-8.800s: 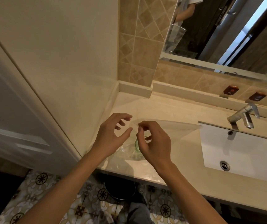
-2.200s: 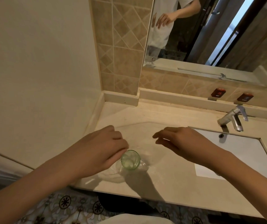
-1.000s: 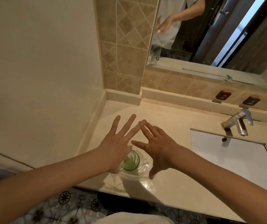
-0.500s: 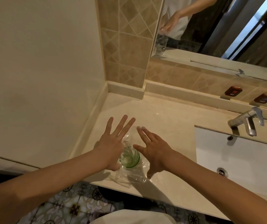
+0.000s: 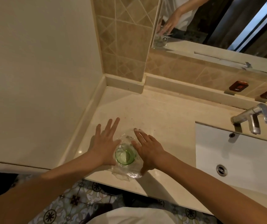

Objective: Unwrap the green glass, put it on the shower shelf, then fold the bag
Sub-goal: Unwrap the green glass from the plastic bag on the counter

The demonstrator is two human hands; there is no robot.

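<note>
The green glass [image 5: 125,155] stands upright near the front edge of the beige counter [image 5: 162,120], seen from above. A clear plastic bag [image 5: 130,172] lies crumpled around its base and reaches beyond it toward the wall. My left hand [image 5: 104,143] lies flat with straight, spread fingers just left of the glass, its palm edge against it. My right hand [image 5: 147,150] lies flat just right of the glass, fingers straight, pressing on the plastic. Neither hand holds anything.
A white sink [image 5: 236,152] with a metal faucet [image 5: 250,118] is set into the counter at the right. A cream wall [image 5: 40,70] bounds the left side, tiles and a mirror [image 5: 218,21] the back. Patterned floor [image 5: 74,201] lies below the counter edge.
Both hands have slid nearer along the counter, flattening the bag on either side of the glass. The bag's far part now lies lower and more crumpled.
</note>
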